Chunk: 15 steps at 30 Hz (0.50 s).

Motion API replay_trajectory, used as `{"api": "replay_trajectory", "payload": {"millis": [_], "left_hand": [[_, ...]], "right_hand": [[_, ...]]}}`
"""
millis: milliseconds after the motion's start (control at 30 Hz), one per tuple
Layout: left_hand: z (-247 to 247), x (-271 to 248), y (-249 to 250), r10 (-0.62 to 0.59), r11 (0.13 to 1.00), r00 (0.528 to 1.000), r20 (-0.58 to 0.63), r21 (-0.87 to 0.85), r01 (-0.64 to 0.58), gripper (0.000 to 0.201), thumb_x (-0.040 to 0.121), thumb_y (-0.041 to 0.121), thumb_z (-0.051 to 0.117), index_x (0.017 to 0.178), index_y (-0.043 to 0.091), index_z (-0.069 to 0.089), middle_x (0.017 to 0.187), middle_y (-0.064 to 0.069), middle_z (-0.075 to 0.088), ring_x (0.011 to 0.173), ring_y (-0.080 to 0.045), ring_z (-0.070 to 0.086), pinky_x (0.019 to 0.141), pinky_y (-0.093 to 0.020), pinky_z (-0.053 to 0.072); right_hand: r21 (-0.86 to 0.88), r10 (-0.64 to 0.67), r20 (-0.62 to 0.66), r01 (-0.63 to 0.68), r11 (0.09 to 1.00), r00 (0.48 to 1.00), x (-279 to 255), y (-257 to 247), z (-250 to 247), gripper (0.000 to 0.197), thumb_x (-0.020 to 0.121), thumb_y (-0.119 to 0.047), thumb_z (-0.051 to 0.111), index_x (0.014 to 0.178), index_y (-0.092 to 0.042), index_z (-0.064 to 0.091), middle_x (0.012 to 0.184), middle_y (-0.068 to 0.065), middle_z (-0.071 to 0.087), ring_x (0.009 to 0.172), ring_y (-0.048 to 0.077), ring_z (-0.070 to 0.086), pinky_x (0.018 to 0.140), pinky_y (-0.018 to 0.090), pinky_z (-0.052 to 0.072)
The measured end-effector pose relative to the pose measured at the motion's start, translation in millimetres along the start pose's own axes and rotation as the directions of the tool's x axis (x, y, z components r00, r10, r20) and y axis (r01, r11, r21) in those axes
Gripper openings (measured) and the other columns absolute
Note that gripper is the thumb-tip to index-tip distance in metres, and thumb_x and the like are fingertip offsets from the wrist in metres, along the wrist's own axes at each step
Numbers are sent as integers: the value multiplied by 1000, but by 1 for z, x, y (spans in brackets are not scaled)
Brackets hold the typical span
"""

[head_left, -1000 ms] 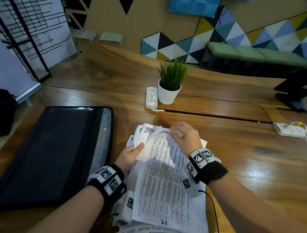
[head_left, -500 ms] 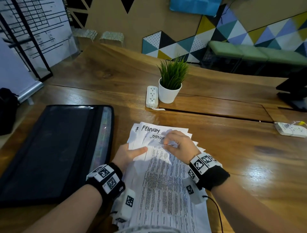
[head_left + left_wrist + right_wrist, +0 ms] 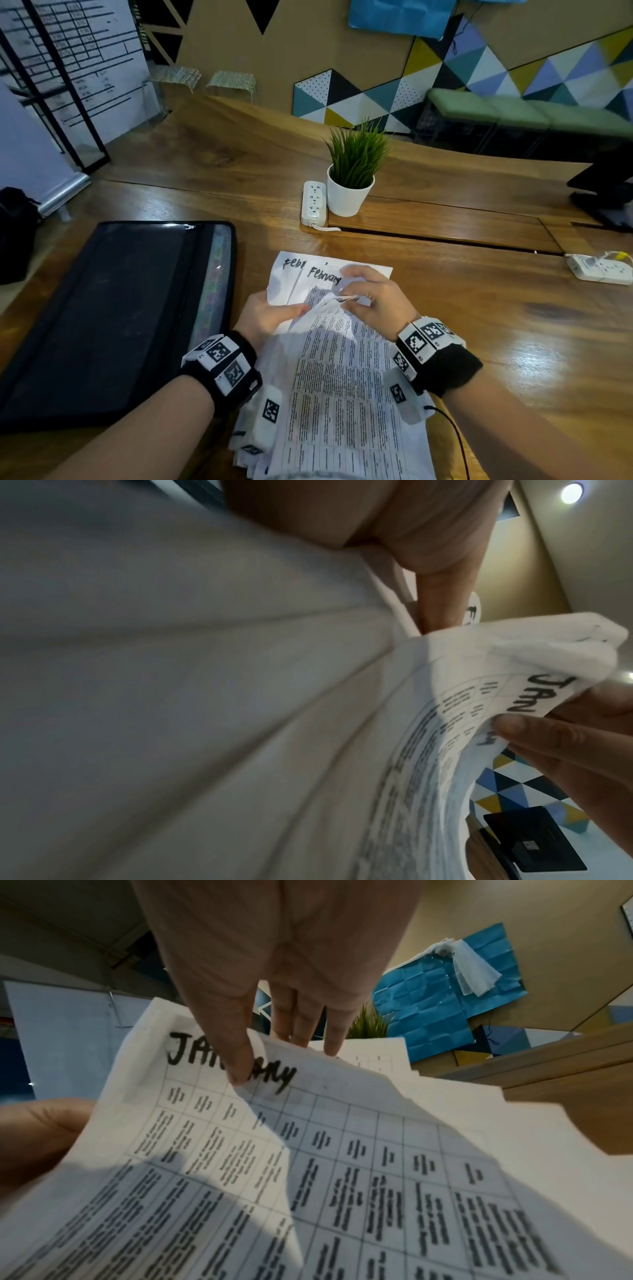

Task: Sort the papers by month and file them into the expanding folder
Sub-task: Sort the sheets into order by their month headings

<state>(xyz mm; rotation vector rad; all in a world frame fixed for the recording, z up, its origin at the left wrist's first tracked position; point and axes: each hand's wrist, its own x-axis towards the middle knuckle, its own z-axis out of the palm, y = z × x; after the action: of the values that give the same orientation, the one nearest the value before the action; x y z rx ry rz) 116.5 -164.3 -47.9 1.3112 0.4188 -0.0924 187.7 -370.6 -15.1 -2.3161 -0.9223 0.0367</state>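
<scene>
On a long wooden table [image 3: 462, 308] before a wall of coloured triangles, a black expanding folder [image 3: 102, 318] lies flat at the left, just beside a stack of printed papers [image 3: 342, 394]. The left hand [image 3: 270, 317] grips the stack's left edge, thumb on top, while the right hand [image 3: 376, 301] pinches the curled top of a sheet marked "January" [image 3: 308, 1150] above sheets headed "February" [image 3: 294, 270]. Beyond them stand a white power strip [image 3: 312, 204] and a potted plant [image 3: 352, 171].
</scene>
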Motion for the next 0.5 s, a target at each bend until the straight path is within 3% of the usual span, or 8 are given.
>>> {"api": "replay_trajectory", "payload": {"millis": [100,167,233,300,333,433,500], "left_hand": [[1,-2,3,18,1000,1000,-12,-10,-18,18,83,12,70,98,3,72,92,-12,75,87,-27,72,78,-34,55],[1,-1,4,6,1000,1000,-8,10,-6,20,89,23,64,95,6,73,91,-9,75,86,-23,72,77,-30,56],[-2,2,3,-32,999,999,-14,-2,32,27,93,28,57,94,6,73,93,-12,75,88,-25,71,83,-34,53],[-4,5,5,-66,997,997,-37,-44,65,27,94,25,56,93,2,72,95,-18,73,90,-32,69,87,-41,51],[-5,6,6,-64,997,997,-46,-41,62,25,94,21,57,92,1,71,94,-20,73,89,-33,68,87,-43,51],[-5,5,11,-17,1000,999,-32,8,17,20,91,16,61,82,2,72,78,-13,74,72,-25,69,67,-34,55],[-1,5,15,6,999,999,-33,46,-5,25,89,15,64,66,4,68,59,-5,67,53,-17,62,49,-23,47]], "right_hand": [[6,-21,-32,21,1000,999,-3,-3,0,17,75,-3,71,90,-12,72,100,3,56,90,7,52,81,6,37],[28,-14,-36,15,999,999,-4,-5,0,17,76,-2,70,90,-11,72,102,0,56,84,3,53,78,0,36],[-6,6,-29,-6,1000,1000,-5,-5,-3,16,78,-5,69,93,-10,72,102,2,64,86,3,56,81,4,42],[-55,16,-35,-18,998,999,-5,-5,-7,15,79,-8,69,93,-12,72,93,1,68,86,5,55,83,22,49],[-64,14,-40,-16,998,999,-5,-5,-9,14,79,-9,69,91,-13,72,91,0,69,88,4,53,84,23,47],[-64,-21,-39,18,998,999,-4,-10,-15,12,80,-6,67,87,-14,72,97,-2,69,107,-1,49,93,7,33],[-58,-52,-57,48,997,997,-1,-12,-16,15,78,0,66,88,-11,72,107,1,67,103,0,54,90,1,32]]}}
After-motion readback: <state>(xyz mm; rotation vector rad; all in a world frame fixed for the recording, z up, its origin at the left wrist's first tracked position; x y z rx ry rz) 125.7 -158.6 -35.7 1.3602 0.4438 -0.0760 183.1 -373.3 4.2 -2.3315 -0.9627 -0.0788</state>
